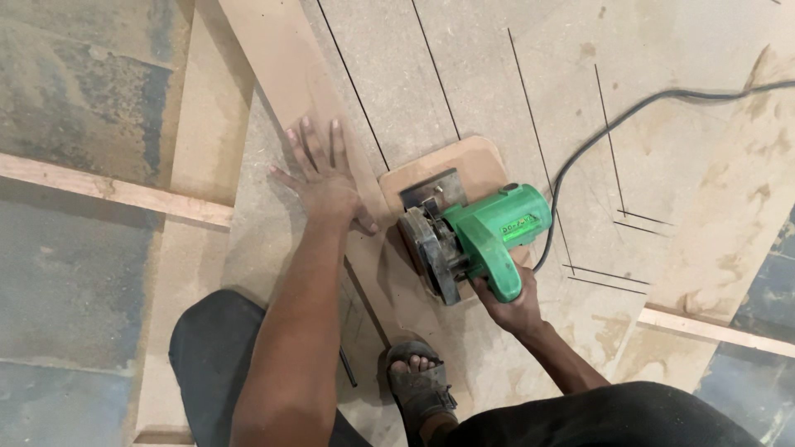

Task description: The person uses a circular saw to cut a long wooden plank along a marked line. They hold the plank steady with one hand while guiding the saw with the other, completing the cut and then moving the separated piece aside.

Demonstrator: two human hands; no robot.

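The right hand (512, 308) grips the green handheld circular saw (476, 240), its fingers mostly hidden; the left hand (325, 186) presses, fingers spread wide, on the long brown fibreboard strip (286, 66).

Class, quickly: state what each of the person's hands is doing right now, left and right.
Left hand: open, fingers spread, pressed flat on the long board strip.
Right hand: closed around the handle of the green circular saw.

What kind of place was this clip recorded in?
Probably a carpentry workshop or site floor. A green circular saw in the right hand rests on a sawdust-covered board with cut lines, while the left hand presses a long strip flat.
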